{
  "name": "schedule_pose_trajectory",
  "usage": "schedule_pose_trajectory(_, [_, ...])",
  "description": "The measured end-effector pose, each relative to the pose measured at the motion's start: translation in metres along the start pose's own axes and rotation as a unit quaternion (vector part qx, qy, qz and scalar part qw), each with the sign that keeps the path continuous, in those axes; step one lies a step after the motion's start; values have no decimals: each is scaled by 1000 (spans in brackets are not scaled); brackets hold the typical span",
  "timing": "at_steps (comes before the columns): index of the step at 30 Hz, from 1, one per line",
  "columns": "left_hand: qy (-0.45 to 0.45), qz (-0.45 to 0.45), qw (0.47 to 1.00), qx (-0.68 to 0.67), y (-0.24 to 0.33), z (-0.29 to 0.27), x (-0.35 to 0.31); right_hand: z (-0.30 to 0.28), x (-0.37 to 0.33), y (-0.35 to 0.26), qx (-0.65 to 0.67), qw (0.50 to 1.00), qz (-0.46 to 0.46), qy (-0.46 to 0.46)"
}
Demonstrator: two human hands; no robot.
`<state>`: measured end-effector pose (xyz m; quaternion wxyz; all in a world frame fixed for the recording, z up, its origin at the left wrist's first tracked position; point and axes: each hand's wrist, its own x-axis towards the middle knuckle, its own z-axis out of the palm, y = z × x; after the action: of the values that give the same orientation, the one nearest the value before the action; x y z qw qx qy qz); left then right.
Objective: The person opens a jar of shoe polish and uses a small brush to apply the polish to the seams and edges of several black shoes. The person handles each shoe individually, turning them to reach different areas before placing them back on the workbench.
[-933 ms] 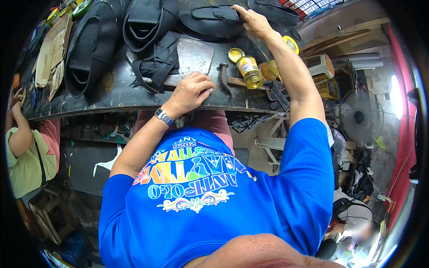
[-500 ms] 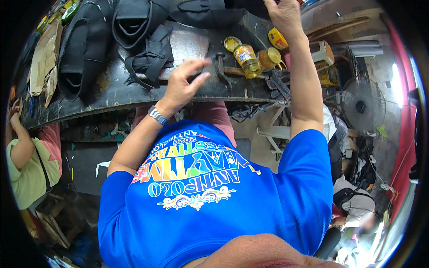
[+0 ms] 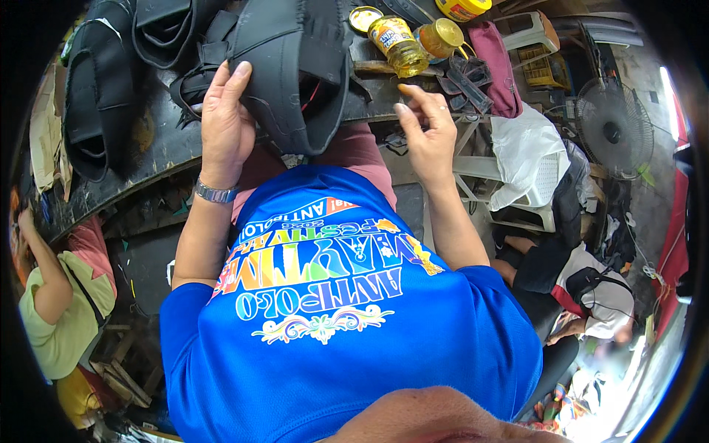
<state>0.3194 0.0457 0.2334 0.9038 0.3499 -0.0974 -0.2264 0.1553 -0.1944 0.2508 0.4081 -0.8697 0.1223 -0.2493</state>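
Gripping black shoe upper (image 3: 295,74) with left hand (image 3: 225,122), steadying it at table (image 3: 148,159) edge. Hovering right hand (image 3: 428,133) open, empty, beside yellow bottles (image 3: 395,44).

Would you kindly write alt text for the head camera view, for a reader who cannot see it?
Seen from above, a person in a blue printed shirt holds a black shoe upper at a dark workbench, left hand gripping its edge, right hand open beside it. More black uppers, yellow-labelled bottles and a fan surround them.
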Motion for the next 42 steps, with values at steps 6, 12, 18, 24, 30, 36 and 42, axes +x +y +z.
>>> schedule_pose_trajectory(6, [60,-76,995,-29,3,-10,0,4,-10,32,-63,993,103,7])
schedule_pose_trajectory(12, [7,-107,993,-52,4,-1,2,6,16,25,-348,936,38,-47])
schedule_pose_trajectory(18, [13,-114,993,-22,1,3,0,8,19,28,-347,936,30,-49])
schedule_pose_trajectory(24, [20,-112,993,-20,-1,16,1,-11,26,-4,-252,966,-48,7])
schedule_pose_trajectory(30, [-24,-84,995,52,-1,37,-5,-12,34,-62,116,988,-102,18])
schedule_pose_trajectory(36, [-27,-96,992,77,-1,42,-7,21,57,-70,127,973,-181,-67])
schedule_pose_trajectory(42, [-32,-92,992,79,-1,41,-10,34,63,-68,95,970,-215,-63])
